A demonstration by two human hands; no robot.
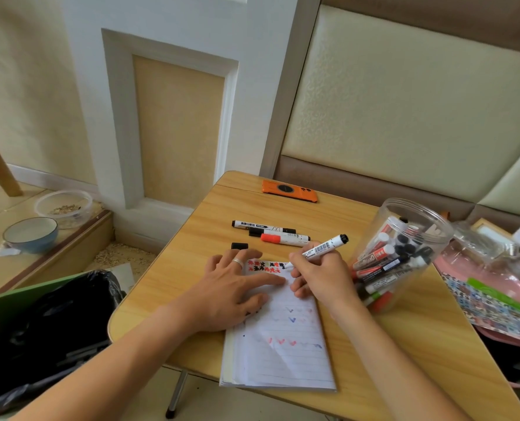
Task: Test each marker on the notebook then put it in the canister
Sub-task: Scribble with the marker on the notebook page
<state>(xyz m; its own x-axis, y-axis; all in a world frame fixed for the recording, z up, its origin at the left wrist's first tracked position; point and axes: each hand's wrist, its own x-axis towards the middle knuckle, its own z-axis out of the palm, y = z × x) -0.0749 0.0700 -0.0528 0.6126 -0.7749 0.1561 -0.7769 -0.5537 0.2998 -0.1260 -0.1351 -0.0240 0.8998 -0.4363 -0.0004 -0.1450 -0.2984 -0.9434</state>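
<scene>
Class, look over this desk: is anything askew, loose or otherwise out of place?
Yes. The clear canister leans tilted at the table's right side, mouth up, not upright. A loose black cap lies alone beyond the notebook, off the marker that the right hand holds.

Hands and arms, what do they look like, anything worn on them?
Both forearms are bare, with no sleeves, watch or bracelet in view. The left hand wears a plain silver ring on one finger. The right hand shows no ring or other jewellery.

The one camera sits on the person's head, looking down, close over the small wooden table [398, 354].
</scene>
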